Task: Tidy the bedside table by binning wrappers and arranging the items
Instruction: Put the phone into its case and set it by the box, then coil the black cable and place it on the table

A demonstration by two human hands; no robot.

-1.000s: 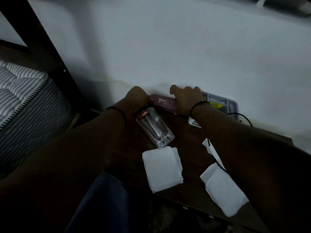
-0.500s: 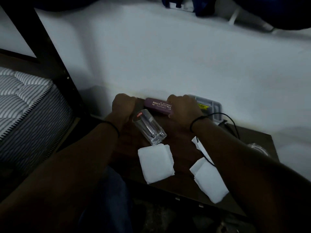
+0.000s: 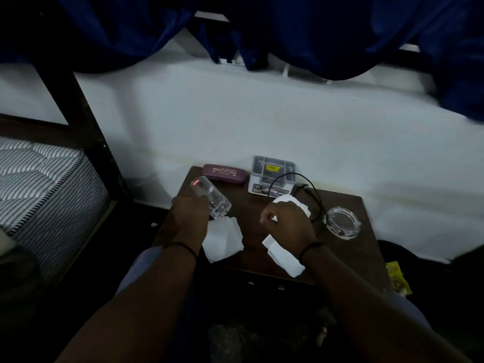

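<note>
we see our right hand (image 3: 286,221) closed around a crumpled white paper (image 3: 293,203) at mid-table, just in front of the grey box (image 3: 272,174). our left hand (image 3: 191,213) sits curled against the lying glass tumbler (image 3: 209,197); whether it grips the glass, we cannot tell. two more white papers remain: one (image 3: 224,238) touching the left hand's inner side, another (image 3: 284,255) just beneath the right wrist, its long axis running toward the bedside table (image 3: 348,255) front edge. we judge each hand nearest its own paper. the purple case (image 3: 224,173) lies along the back edge.
</note>
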